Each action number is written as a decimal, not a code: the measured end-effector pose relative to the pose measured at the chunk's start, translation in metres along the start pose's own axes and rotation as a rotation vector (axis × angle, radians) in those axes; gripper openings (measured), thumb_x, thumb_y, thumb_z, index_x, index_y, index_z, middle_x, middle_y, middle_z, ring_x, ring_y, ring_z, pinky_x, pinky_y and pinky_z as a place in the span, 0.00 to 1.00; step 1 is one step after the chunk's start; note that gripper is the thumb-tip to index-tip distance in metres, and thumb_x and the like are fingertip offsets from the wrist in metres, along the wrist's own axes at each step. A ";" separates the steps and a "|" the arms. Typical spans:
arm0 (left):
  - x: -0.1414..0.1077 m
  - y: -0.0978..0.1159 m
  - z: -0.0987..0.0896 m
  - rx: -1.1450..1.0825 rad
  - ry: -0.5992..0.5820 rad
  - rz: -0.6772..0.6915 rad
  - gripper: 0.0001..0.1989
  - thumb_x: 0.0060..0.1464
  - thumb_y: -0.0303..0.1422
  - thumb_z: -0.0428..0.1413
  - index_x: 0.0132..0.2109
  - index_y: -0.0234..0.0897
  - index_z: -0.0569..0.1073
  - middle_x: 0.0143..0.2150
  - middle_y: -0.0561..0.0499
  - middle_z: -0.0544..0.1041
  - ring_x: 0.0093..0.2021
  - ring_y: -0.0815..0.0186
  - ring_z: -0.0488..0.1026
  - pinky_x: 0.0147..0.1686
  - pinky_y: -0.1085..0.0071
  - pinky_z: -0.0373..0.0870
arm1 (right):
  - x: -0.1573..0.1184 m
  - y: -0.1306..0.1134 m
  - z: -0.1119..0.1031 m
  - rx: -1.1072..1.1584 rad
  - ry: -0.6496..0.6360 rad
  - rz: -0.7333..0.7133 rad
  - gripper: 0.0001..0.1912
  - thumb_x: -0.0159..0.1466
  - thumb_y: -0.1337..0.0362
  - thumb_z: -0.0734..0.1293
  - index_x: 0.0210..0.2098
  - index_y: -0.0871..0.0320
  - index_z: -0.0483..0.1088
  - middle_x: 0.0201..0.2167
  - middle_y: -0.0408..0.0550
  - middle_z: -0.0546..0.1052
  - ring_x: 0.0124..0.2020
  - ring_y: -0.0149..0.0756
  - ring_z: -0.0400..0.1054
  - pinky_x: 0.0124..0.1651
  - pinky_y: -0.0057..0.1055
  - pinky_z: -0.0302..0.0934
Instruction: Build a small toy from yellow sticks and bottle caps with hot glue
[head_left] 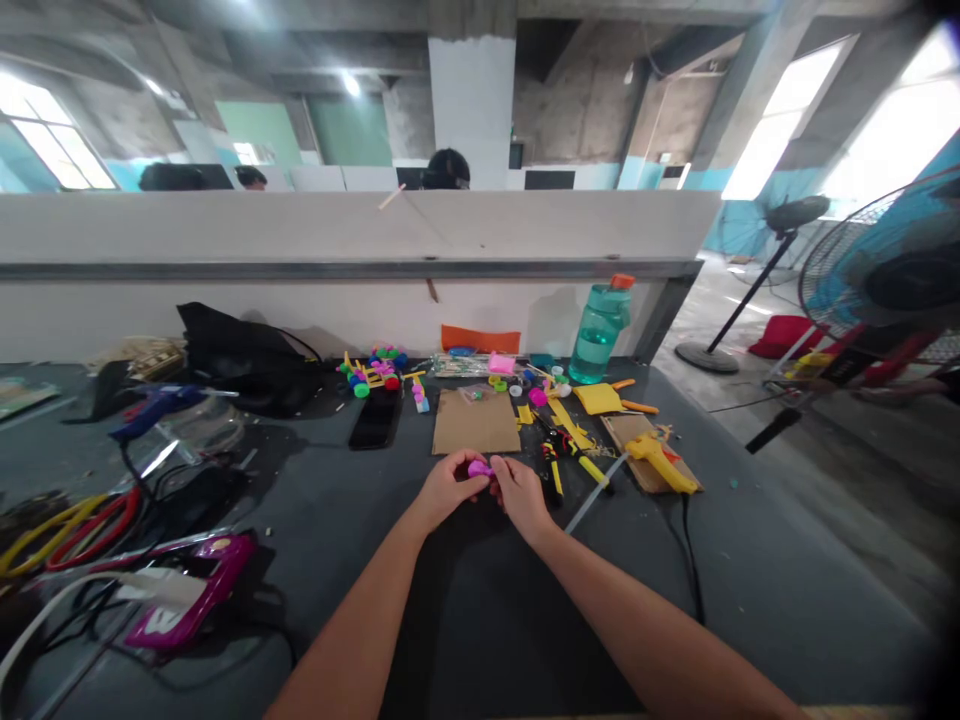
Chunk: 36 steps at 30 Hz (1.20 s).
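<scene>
Between my two hands is a small purple piece, rounded on the left and narrower toward the right; its exact kind is too small to tell. My left hand pinches its rounded side with thumb and fingers. On the other side, my right hand has its fingertips closed on the narrow end. A square of brown cardboard lies flat just beyond the hands. To the right of my right hand are pliers with yellow-and-black handles. Some of my fingers are hidden behind the piece.
A yellow glue gun rests on cardboard at the right, its cord trailing forward. Farther back are a teal bottle, a black phone and colourful small parts. A blue glue gun and a magenta power strip lie left.
</scene>
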<state>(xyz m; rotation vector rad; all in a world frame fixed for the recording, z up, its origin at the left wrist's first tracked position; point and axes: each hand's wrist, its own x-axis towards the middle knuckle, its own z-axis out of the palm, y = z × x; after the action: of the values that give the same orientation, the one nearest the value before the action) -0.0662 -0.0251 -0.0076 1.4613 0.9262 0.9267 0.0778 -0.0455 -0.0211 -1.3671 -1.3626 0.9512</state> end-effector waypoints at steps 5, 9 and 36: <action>-0.003 0.000 0.003 0.136 0.038 0.075 0.16 0.45 0.37 0.59 0.42 0.34 0.72 0.33 0.52 0.71 0.28 0.70 0.67 0.26 0.75 0.68 | 0.000 0.002 -0.002 -0.063 -0.029 -0.050 0.22 0.64 0.50 0.55 0.24 0.58 0.67 0.14 0.40 0.66 0.15 0.27 0.59 0.18 0.22 0.49; -0.006 -0.002 0.004 0.215 0.058 0.113 0.13 0.47 0.37 0.57 0.39 0.34 0.73 0.31 0.53 0.71 0.25 0.71 0.67 0.26 0.74 0.68 | -0.002 0.002 -0.003 -0.093 -0.038 -0.074 0.21 0.63 0.51 0.55 0.23 0.58 0.67 0.15 0.40 0.66 0.16 0.27 0.60 0.19 0.22 0.50; -0.019 0.002 0.008 0.618 0.070 0.297 0.15 0.51 0.29 0.53 0.47 0.40 0.72 0.47 0.50 0.76 0.46 0.63 0.72 0.47 0.69 0.67 | -0.015 0.006 -0.007 -0.077 0.004 0.026 0.13 0.55 0.55 0.64 0.24 0.59 0.69 0.13 0.38 0.66 0.13 0.24 0.57 0.15 0.21 0.50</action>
<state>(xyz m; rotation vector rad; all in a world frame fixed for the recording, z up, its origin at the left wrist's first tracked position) -0.0656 -0.0457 -0.0076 2.1468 1.1266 0.9532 0.0850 -0.0602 -0.0266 -1.4464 -1.3939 0.9209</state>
